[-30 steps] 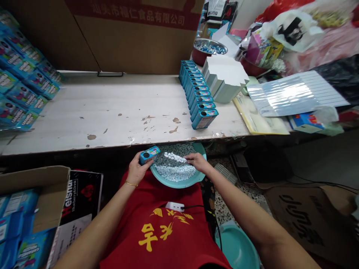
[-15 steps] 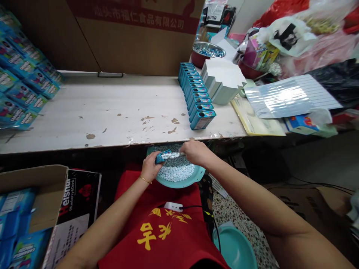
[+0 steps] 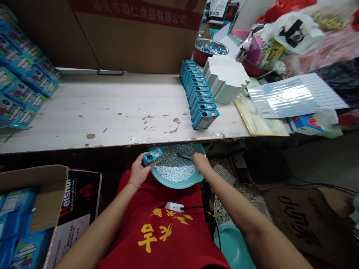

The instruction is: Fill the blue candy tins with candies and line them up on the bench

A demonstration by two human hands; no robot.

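My left hand (image 3: 140, 169) is wrapped round a small blue candy box (image 3: 152, 156), tilted, with a round dark hole in its upper end. It hovers at the left rim of a teal basin (image 3: 174, 185) on my lap. Pale blue and white candies (image 3: 176, 173) fill the basin. Over its right side, my right hand (image 3: 200, 161) grips a dark, narrow scoop (image 3: 184, 156), whose far end rests on or in the candies. Part of the scoop's handle is hidden in my fingers.
A row of blue candy boxes (image 3: 199, 93) stands on the worn white table (image 3: 126, 112), beside stacked white card (image 3: 226, 76). Behind is a big cardboard carton (image 3: 134, 45). Wrapped packs (image 3: 22, 82) are piled left; an opened carton (image 3: 64, 194) sits lower left.
My right hand has drawn the scoop, earlier heaped with candies at the box's opening, back right and down to the basin. My left hand has moved the box slightly left, and its top now shows.
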